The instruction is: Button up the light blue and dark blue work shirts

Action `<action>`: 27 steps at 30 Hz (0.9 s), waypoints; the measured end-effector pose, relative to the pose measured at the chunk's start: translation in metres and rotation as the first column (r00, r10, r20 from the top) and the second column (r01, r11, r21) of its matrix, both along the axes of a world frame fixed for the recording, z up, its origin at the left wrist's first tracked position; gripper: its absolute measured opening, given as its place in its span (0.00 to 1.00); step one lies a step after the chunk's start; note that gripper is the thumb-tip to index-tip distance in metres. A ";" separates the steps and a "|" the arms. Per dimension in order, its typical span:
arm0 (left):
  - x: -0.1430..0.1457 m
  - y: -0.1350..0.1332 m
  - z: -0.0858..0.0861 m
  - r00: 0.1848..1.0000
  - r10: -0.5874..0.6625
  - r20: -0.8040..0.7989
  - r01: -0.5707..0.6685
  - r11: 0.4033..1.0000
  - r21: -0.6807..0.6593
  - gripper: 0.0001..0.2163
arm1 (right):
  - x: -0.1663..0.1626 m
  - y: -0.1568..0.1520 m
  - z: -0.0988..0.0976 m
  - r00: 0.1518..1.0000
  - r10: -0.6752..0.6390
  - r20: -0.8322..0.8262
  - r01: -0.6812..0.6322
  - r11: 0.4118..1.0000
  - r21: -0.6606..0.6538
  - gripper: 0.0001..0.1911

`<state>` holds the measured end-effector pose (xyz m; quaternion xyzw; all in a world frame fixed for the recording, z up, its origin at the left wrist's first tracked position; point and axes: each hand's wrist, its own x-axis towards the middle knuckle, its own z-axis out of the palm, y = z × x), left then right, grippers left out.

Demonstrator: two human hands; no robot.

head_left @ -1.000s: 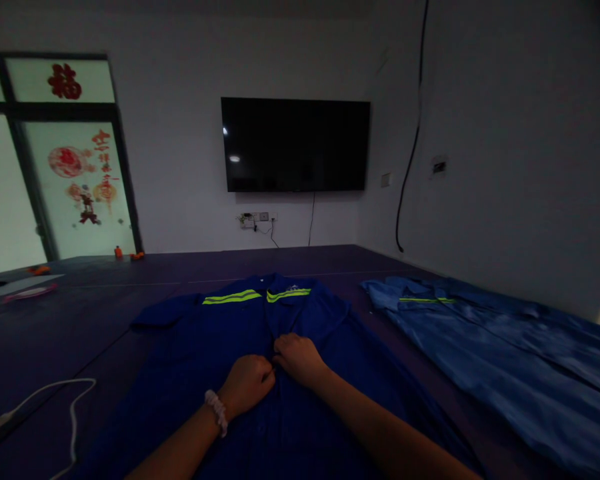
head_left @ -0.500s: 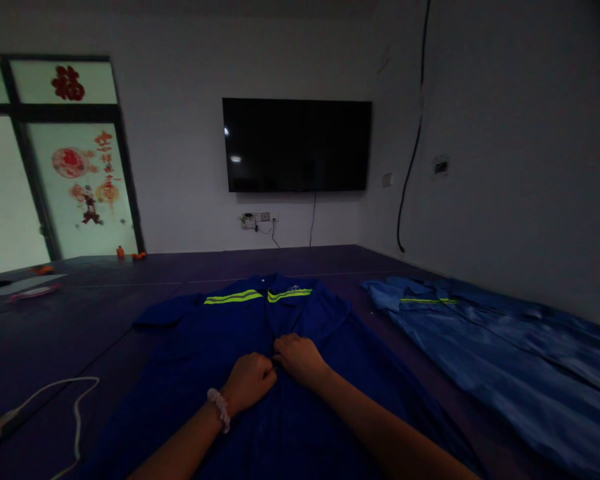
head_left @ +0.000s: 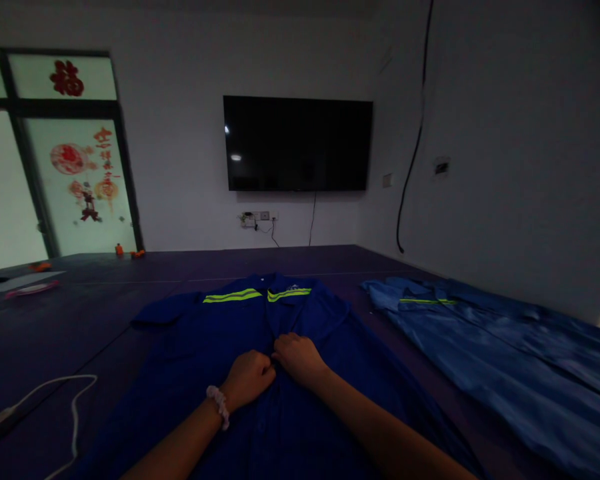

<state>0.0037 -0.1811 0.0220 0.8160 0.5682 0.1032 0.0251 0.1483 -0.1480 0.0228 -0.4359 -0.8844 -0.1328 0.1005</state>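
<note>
A dark blue work shirt (head_left: 215,347) with yellow reflective stripes lies spread flat on the dark surface in front of me. My left hand (head_left: 247,377), with a pale band on its wrist, is closed in a pinch on the shirt's front opening at mid-chest. My right hand (head_left: 297,357) touches it from the right, fingers also pinched on the front edge of the cloth. What is between the fingertips is too small to make out beyond the fabric.
A lighter blue garment (head_left: 485,333) with a yellow stripe lies spread to the right. A white cable (head_left: 55,390) curls at the left near edge. Small orange and pink items (head_left: 30,288) sit far left. A television (head_left: 297,143) hangs on the back wall.
Both hands stay pinched at the same spot on the shirt front; only the view has shifted slightly.
</note>
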 end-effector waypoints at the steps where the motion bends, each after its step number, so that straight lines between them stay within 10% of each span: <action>1: 0.000 0.000 0.000 1.000 0.001 0.004 -0.001 1.000 0.004 0.15 | 0.000 0.000 0.000 1.000 -0.002 0.000 0.002 1.000 0.002 0.08; 27: -0.001 -0.036 -0.005 0.938 0.094 0.335 -0.057 0.991 -0.120 0.16 | 0.001 -0.004 0.004 0.990 -0.080 -0.117 0.071 0.995 -0.076 0.08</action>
